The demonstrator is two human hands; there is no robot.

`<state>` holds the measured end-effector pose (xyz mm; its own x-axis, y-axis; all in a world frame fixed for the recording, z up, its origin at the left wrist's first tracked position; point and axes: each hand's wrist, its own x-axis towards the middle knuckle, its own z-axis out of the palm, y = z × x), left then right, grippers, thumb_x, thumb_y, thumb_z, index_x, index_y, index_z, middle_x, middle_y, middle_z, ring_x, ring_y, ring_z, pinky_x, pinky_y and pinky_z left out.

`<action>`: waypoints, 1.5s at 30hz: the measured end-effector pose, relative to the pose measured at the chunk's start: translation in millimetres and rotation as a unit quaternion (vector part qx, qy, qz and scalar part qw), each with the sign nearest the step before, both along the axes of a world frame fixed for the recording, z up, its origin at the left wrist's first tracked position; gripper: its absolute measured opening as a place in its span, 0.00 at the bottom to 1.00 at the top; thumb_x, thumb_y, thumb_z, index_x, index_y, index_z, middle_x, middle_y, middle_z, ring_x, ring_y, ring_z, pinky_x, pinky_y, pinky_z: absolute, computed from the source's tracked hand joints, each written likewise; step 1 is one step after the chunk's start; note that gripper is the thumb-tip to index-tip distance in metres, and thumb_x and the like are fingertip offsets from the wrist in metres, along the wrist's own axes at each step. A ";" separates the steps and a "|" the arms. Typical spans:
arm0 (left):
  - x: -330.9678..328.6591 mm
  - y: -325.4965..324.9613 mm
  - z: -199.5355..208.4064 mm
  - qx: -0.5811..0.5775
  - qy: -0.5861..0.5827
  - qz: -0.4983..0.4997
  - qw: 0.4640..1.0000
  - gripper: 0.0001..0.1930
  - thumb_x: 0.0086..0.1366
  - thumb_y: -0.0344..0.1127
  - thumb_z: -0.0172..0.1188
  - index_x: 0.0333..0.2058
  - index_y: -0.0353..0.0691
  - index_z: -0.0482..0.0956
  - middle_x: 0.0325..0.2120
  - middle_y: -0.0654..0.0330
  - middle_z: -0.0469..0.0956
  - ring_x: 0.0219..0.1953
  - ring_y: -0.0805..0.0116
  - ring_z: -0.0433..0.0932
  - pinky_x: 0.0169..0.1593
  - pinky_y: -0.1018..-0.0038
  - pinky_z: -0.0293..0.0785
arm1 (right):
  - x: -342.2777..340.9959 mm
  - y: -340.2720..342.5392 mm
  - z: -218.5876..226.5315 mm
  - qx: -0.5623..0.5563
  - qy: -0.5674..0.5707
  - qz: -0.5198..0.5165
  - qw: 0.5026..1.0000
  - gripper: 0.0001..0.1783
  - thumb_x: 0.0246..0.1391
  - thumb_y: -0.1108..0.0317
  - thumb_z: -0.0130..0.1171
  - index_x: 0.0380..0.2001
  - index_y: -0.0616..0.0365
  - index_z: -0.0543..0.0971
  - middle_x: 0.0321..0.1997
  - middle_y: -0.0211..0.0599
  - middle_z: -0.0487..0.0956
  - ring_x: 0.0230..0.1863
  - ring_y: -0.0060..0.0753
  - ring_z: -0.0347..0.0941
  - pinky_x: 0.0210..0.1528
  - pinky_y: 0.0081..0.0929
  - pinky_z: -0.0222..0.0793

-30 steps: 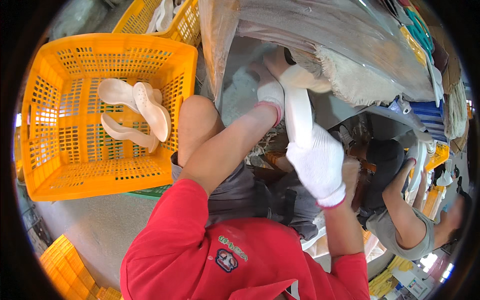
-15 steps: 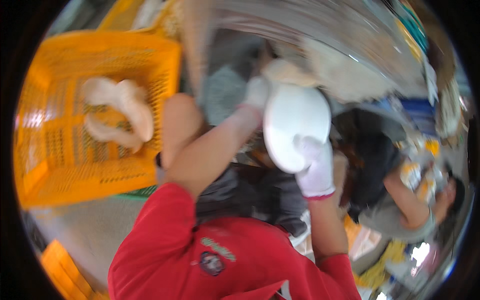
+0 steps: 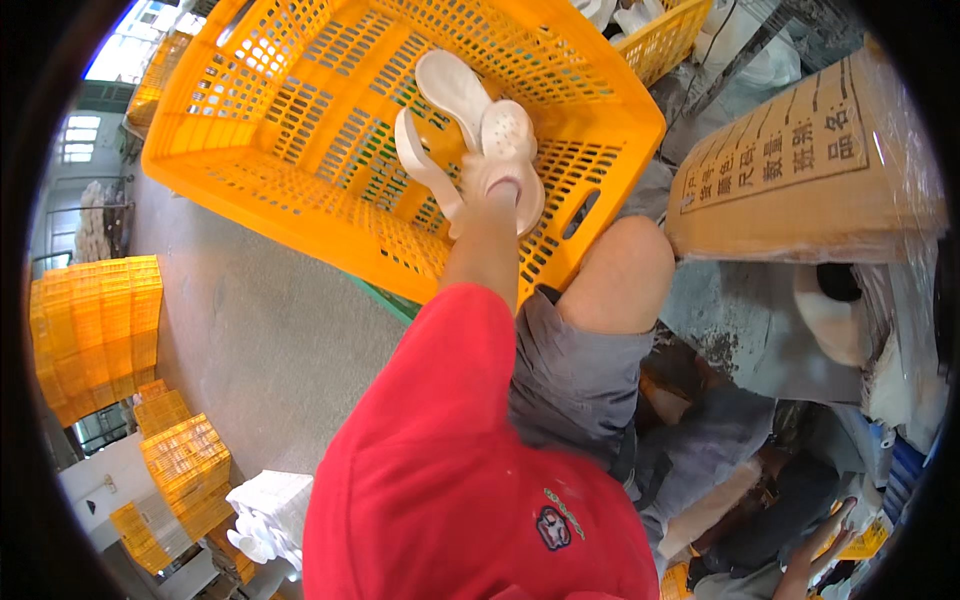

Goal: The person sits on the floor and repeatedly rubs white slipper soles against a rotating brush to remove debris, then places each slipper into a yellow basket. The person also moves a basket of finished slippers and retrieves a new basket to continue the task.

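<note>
My left arm reaches into a yellow perforated plastic crate [image 3: 400, 250]. My left hand [image 3: 490, 172], in a whitish glove, is closed around a white foam clog [image 3: 508, 128] with small holes in its rounded top; most of the fingers are hidden. Beside it in the crate lie a pale shoe-shaped piece [image 3: 452, 85] with a hollowed face and a curved narrow piece [image 3: 425, 160] standing on its edge. Another pale piece [image 3: 533, 205] shows partly under my wrist. My right hand is out of view.
A plastic-wrapped cardboard box [image 3: 780, 160] stands to the right of my bare knee [image 3: 625, 270]. Stacked yellow crates [image 3: 95, 330] stand on the grey floor [image 3: 270, 330] at the left. A co-worker's hand [image 3: 835, 530] shows at the lower right.
My view has swung left toward the crate. The white piece that both gloved hands held over my lap is gone from there. My left hand has moved into the crate; my right has left view.
</note>
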<state>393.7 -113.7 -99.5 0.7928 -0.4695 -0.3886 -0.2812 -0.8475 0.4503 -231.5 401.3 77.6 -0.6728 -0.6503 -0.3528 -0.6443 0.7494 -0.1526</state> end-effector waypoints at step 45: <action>-328.7 83.5 227.4 -0.021 0.126 -0.674 0.728 0.49 0.55 0.68 0.75 0.65 0.35 0.79 0.55 0.43 0.85 0.56 0.51 0.87 0.61 0.67 0.80 | 54.1 -344.6 54.7 -0.353 0.243 0.354 0.832 0.03 0.49 0.72 0.66 0.29 0.58 0.85 0.28 0.49 0.84 0.34 0.53 0.85 0.36 0.43 0.83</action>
